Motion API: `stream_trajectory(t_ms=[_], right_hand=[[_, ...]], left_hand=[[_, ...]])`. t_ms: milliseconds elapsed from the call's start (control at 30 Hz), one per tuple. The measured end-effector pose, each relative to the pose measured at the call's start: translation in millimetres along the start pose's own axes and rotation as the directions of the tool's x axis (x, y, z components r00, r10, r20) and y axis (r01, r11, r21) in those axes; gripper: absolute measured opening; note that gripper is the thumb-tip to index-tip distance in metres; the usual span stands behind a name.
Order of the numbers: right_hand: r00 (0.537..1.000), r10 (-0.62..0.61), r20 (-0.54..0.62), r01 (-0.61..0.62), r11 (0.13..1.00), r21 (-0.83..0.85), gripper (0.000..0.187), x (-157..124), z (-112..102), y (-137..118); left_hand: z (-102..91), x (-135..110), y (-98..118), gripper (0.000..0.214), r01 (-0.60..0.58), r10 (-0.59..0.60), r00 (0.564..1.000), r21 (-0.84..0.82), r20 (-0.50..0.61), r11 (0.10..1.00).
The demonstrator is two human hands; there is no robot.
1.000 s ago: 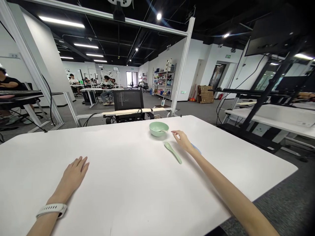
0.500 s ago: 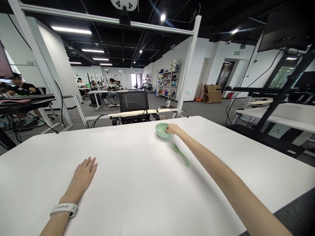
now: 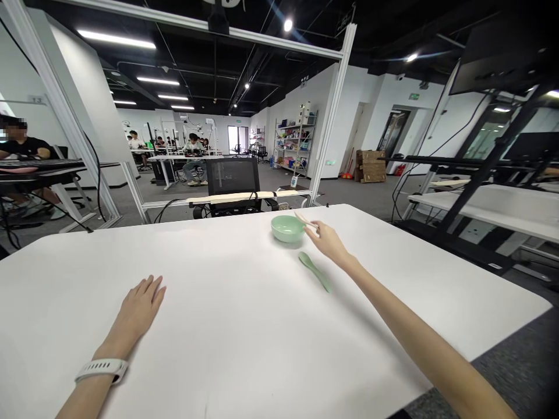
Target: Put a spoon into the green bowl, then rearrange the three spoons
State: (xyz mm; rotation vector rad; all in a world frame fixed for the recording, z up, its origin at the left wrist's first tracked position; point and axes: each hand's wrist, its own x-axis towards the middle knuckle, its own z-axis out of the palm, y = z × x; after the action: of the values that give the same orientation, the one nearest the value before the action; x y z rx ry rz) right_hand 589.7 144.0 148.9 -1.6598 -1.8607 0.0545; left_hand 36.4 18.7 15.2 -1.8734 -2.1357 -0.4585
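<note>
My right hand [image 3: 327, 243] pinches a thin, pale wooden utensil [image 3: 303, 219] between its fingertips, just right of a pale green bowl [image 3: 287, 228]. The utensil is too thin to identify more exactly. The bowl stands on a white table [image 3: 218, 262], with a pale green spoon [image 3: 314, 272] lying just below my right hand. My left hand [image 3: 137, 308] rests flat and empty on the tabletop, far left of the bowl, with a white wristband [image 3: 101, 370] on its wrist.
A black office chair [image 3: 231, 177] stands beyond the table's far edge, under a white aluminium frame [image 3: 332, 116]. A seated person [image 3: 17, 145] is at a desk on the left. More people work at benches in the distance.
My right hand has moved off the bowl's rim to its right and now holds the pale utensil. My left hand stays flat on the table.
</note>
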Motion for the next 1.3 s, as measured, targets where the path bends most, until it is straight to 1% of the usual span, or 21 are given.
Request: stream_trajectory(t_ms=[67,133,200,267,333,400,467,533,600,700,767,933,1100,1300], right_hand=[[0.992,0.084,0.092,-0.084,0.996,-0.009,0.041,-36,3,13],[0.980,0.138,0.146,-0.142,0.990,0.019,0.039,-67,11,22],[0.971,0.164,0.171,-0.175,0.983,0.052,0.032,-88,18,26],[0.971,0.170,0.170,-0.185,0.979,0.080,0.025,-100,22,24],[0.974,0.167,0.153,-0.185,0.976,0.113,0.024,-105,23,13],[0.975,0.164,0.152,-0.188,0.969,0.162,0.023,-108,24,-4],[0.974,0.144,0.177,-0.181,0.960,0.214,0.020,-113,27,-25],[0.968,0.110,0.226,-0.166,0.955,0.248,0.018,-120,32,-48],[0.959,0.079,0.271,-0.148,0.959,0.242,0.017,-125,37,-68],[0.944,0.079,0.320,-0.139,0.976,0.167,0.015,-127,44,-88],[0.932,0.097,0.349,-0.140,0.985,0.102,0.013,-126,46,-96],[0.913,0.105,0.394,-0.108,0.994,-0.014,0.011,-124,49,-104],[0.901,0.092,0.424,-0.075,0.996,-0.057,0.013,-126,50,-109],[0.893,0.084,0.441,-0.051,0.995,-0.087,0.015,-129,48,-113]], left_hand=[[1.7,1,-2,0.072,-0.004,0.003,1.000,0.004,0.004,1.000],[2.5,1,-2,0.071,-0.011,0.011,1.000,0.009,-0.004,1.000],[2.6,2,-3,0.069,-0.023,0.024,1.000,0.014,-0.015,1.000],[3.0,2,-4,0.068,-0.034,0.035,0.999,0.019,-0.022,0.999],[4.2,3,-5,0.068,-0.036,0.036,0.999,0.023,-0.026,0.999],[6.2,4,-7,0.069,-0.039,0.040,0.999,0.024,-0.029,0.999],[7.8,5,-8,0.070,-0.047,0.047,0.999,0.031,-0.023,0.998],[7.7,5,-9,0.072,-0.044,0.044,0.999,0.040,-0.006,0.998],[5.6,5,-8,0.073,-0.035,0.035,0.999,0.042,0.013,0.999],[2.1,4,-6,0.070,-0.042,0.041,0.999,0.041,0.019,0.998],[1.6,3,-5,0.068,-0.060,0.060,0.998,0.045,0.013,0.997],[6.9,5,-6,0.068,-0.051,0.051,0.999,0.034,-0.013,0.998],[8.7,6,-6,0.068,-0.034,0.035,0.999,0.045,-0.003,0.998],[7.9,4,-9,0.066,-0.079,0.078,0.997,0.066,0.017,0.995]])
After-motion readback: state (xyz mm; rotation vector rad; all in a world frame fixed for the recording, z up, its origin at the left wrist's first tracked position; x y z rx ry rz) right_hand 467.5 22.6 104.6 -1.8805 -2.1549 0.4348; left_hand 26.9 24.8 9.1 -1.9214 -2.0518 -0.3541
